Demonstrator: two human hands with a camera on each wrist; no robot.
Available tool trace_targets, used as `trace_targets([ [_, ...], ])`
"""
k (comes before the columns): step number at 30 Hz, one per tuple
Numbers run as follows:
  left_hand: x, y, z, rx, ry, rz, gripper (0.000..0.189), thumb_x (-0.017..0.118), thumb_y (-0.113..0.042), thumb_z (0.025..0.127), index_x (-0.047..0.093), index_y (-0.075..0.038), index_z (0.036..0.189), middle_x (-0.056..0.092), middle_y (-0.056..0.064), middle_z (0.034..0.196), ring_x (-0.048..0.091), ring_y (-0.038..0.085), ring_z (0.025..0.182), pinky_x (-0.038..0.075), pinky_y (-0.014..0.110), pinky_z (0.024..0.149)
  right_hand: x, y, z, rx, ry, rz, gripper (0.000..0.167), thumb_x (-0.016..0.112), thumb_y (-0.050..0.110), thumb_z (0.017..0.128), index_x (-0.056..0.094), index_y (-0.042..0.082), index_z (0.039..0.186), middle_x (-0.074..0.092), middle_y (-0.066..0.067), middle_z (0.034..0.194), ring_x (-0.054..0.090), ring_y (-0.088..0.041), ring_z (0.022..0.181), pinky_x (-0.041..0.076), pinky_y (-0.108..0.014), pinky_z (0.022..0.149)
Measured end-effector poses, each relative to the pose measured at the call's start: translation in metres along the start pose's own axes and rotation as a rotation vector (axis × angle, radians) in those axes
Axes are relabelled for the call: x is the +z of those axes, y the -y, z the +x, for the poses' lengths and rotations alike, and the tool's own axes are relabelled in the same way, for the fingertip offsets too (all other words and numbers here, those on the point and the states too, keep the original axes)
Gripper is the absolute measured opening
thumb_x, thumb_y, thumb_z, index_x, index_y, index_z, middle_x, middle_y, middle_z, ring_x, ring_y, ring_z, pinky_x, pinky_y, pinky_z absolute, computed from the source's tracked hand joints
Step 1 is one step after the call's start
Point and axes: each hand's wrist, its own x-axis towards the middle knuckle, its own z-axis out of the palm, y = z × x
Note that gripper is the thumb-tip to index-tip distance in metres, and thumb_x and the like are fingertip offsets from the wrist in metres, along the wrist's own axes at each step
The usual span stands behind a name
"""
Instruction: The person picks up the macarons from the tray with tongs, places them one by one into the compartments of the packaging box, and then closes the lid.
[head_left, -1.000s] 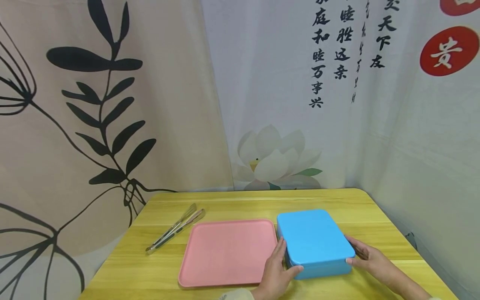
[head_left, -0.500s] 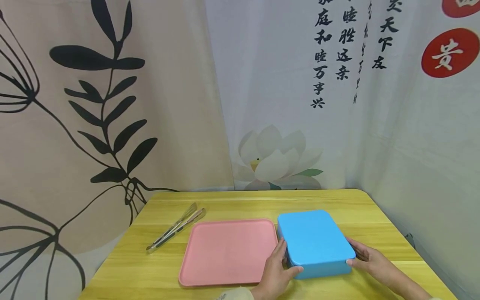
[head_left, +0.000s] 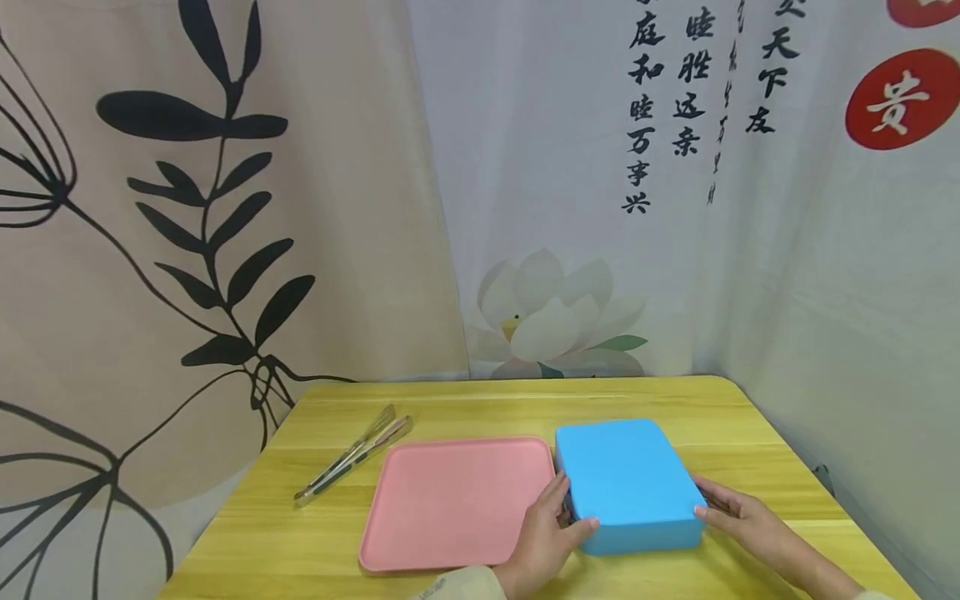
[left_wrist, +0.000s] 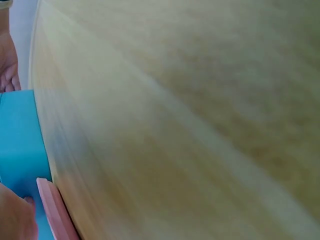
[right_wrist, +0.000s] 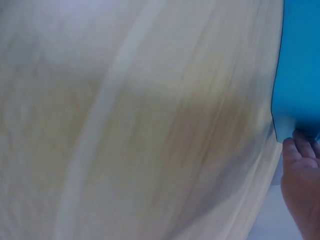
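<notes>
A blue lidded box sits on the table, right of centre in the head view. My left hand is at the box's front left corner, thumb toward the front and fingers along the left side. On the opposite side, my right hand has its thumb at the front right corner and its fingers along the right side. Parts of the fingers are hidden by the box. In the right wrist view, fingertips meet the blue wall. A pink tray lies left of the box, close against it, partly behind my left hand.
Metal tongs lie at the left of the yellow wood-grain table. Behind the table hangs a printed curtain with leaves, a lotus and written characters. Another cloth runs along the right side.
My left hand has shifted slightly left, its thumb drawing back from the box's front corner. The right thumb has moved up a little. Box, tray and tongs stay in place.
</notes>
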Motion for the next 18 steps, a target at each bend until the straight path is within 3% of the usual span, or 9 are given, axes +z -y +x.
trace_targets([
  [6, -0.001, -0.005, 0.004, -0.009, -0.033, 0.005, 0.076, 0.078, -0.017, 0.087, 0.037, 0.011, 0.145, 0.027, 0.023, 0.157, 0.037, 0.039, 0.137, 0.046, 0.037, 0.098, -0.002, 0.000, 0.003, 0.043, -0.012, 0.033, 0.074, 0.055, 0.030, 0.103, 0.017, -0.013, 0.151, 0.017, -0.038, 0.153, 0.025, -0.056, 0.137, 0.045, -0.046, 0.099],
  [12, -0.009, -0.007, 0.009, -0.019, -0.003, -0.013, 0.077, 0.079, -0.017, 0.086, 0.039, 0.008, 0.146, 0.031, 0.020, 0.156, 0.051, 0.037, 0.127, 0.050, 0.038, 0.093, -0.011, 0.000, 0.003, -0.030, 0.080, 0.019, 0.072, 0.054, 0.022, 0.104, 0.015, -0.018, 0.148, 0.018, -0.043, 0.150, 0.032, -0.057, 0.132, 0.049, -0.039, 0.094],
  [15, -0.018, -0.009, 0.022, -0.029, 0.002, 0.061, 0.079, 0.079, -0.025, 0.087, 0.038, 0.001, 0.150, 0.031, 0.017, 0.157, 0.045, 0.034, 0.134, 0.047, 0.045, 0.098, -0.016, 0.004, 0.009, -0.061, 0.102, -0.020, 0.074, 0.054, 0.020, 0.104, 0.009, -0.015, 0.151, 0.016, -0.043, 0.150, 0.031, -0.059, 0.133, 0.050, -0.040, 0.094],
  [18, -0.027, -0.011, 0.041, -0.017, 0.024, 0.217, 0.086, 0.078, -0.036, 0.087, 0.033, -0.004, 0.153, 0.025, 0.014, 0.161, 0.030, 0.034, 0.143, 0.035, 0.053, 0.107, -0.018, 0.010, 0.023, -0.072, 0.072, -0.076, 0.080, 0.057, 0.021, 0.102, 0.003, -0.008, 0.154, 0.010, -0.041, 0.153, 0.025, -0.059, 0.135, 0.047, -0.047, 0.097],
])
